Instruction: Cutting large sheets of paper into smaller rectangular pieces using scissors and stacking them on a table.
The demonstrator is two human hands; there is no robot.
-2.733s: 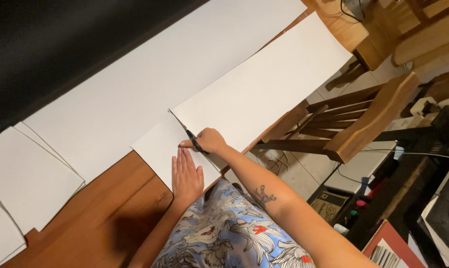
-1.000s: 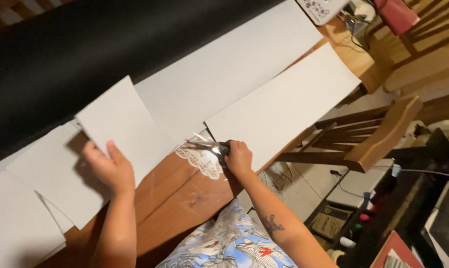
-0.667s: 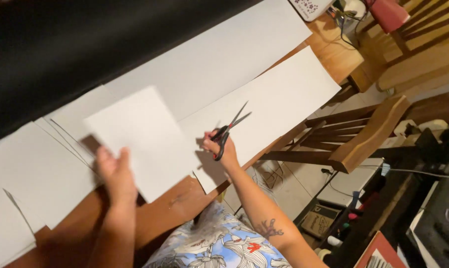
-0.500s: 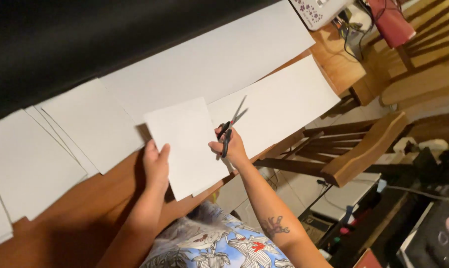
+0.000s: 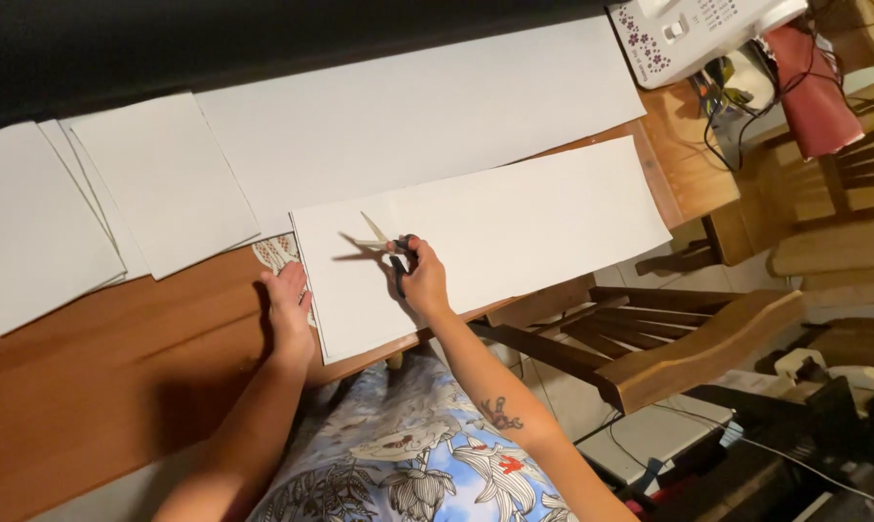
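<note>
Your left hand (image 5: pixel 290 307) lay flat, fingers together, pinning the white sheet (image 5: pixel 514 232) at nine o'clock, while your right hand (image 5: pixel 423 280), fingers clamped on the open scissors (image 5: pixel 384 244), cut.

Scissors (image 5: pixel 386 247): handles hidden inside the curled fingers (image 5: pixel 410 253) of the right hand (image 5: pixel 422 280); blades blurred. Lace piece (image 5: pixel 276 253) left of the scissors: mostly covered by the white sheet (image 5: pixel 514 232) and left hand (image 5: pixel 290 309). Sewing machine (image 5: pixel 693 34), far right of the scissors, cut off by the top edge.
</note>
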